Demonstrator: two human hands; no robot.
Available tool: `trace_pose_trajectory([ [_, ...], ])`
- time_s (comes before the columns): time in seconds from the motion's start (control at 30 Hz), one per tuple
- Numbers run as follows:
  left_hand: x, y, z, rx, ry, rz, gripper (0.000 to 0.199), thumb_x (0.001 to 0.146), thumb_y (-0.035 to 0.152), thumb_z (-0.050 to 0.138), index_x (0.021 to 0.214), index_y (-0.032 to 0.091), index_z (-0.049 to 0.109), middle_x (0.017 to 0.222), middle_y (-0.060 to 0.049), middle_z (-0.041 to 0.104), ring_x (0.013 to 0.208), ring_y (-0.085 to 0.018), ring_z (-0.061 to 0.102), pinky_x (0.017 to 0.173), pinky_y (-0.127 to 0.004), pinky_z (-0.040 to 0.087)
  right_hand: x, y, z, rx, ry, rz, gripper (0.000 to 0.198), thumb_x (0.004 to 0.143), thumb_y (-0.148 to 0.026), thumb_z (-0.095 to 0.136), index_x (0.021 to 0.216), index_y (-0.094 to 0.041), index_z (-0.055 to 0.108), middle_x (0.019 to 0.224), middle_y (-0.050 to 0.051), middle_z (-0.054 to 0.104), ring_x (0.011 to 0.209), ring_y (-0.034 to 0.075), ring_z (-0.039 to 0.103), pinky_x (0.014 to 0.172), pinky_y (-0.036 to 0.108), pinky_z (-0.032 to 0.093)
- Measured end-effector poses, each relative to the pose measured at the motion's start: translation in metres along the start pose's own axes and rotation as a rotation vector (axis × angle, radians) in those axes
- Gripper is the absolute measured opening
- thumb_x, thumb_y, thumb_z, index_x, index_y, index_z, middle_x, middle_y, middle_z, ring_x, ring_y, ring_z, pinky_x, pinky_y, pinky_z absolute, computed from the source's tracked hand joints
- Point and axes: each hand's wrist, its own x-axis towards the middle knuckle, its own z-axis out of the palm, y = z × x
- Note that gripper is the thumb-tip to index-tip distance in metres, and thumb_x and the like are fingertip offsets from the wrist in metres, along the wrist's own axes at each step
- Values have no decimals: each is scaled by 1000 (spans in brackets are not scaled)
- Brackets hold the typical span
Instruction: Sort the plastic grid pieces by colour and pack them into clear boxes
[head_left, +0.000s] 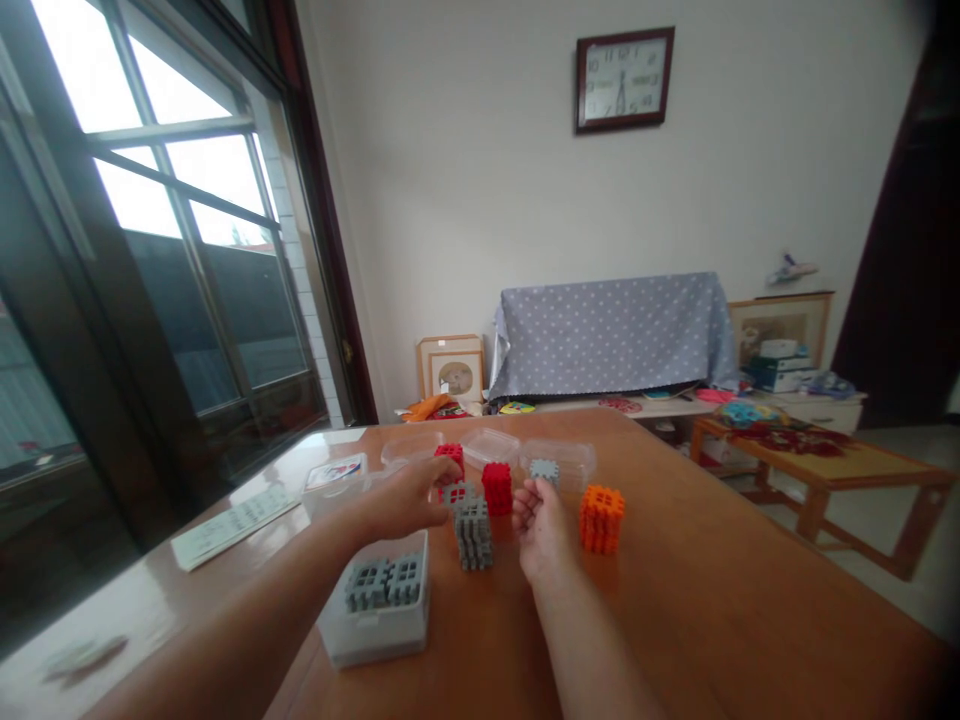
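My left hand (pixel 409 495) pinches a grey square notched tile with window-like holes (pixel 454 493), just over the top of a stack of grey tiles (pixel 472 540). Curled fingers of my right hand (pixel 545 530) hold a pale grey notched tile (pixel 544 468) upright. Between the hands, farther back, stands a red tile stack (pixel 496 490). Another red stack (pixel 448 455) is partly hidden behind my left fingers. To the right of my right hand is an orange tile stack (pixel 601 520). Below my left forearm, a clear plastic box (pixel 379 645) contains several grey tiles (pixel 384 582).
Clear plastic containers (pixel 491 447) line the far side of the wooden table (pixel 697 580). At the left are a lidded box with a printed label (pixel 335 475) and a paper booklet (pixel 234 525). A low wooden bench (pixel 817 480) stands beyond the table's right edge.
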Motion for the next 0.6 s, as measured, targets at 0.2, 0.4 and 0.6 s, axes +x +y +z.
trace_pose_trajectory([
  [0.2, -54, 6, -28, 101, 10, -150, 32, 77, 29, 67, 109, 22, 65, 104, -3, 67, 95, -21, 61, 87, -34, 47, 3, 2, -3, 12, -19, 21, 16, 85, -35, 66, 86, -19, 69, 64, -3, 69, 51, 8, 59, 49, 19, 43],
  [0.4, -88, -4, -23, 136, -58, -265, 31, 77, 29, 64, 107, 22, 65, 101, -3, 65, 92, -21, 61, 83, -33, 47, 1, 2, -3, 29, -19, 37, 13, 85, -31, 64, 84, -19, 69, 64, -3, 68, 51, 8, 59, 48, 18, 42],
  [0.6, -91, -5, -3, 185, -167, -319, 32, 74, 28, 64, 106, 22, 65, 99, -4, 64, 88, -21, 60, 79, -31, 46, 4, 1, -4, 35, -29, 34, 11, 83, -29, 65, 84, -19, 70, 64, -4, 68, 51, 8, 58, 48, 18, 43],
])
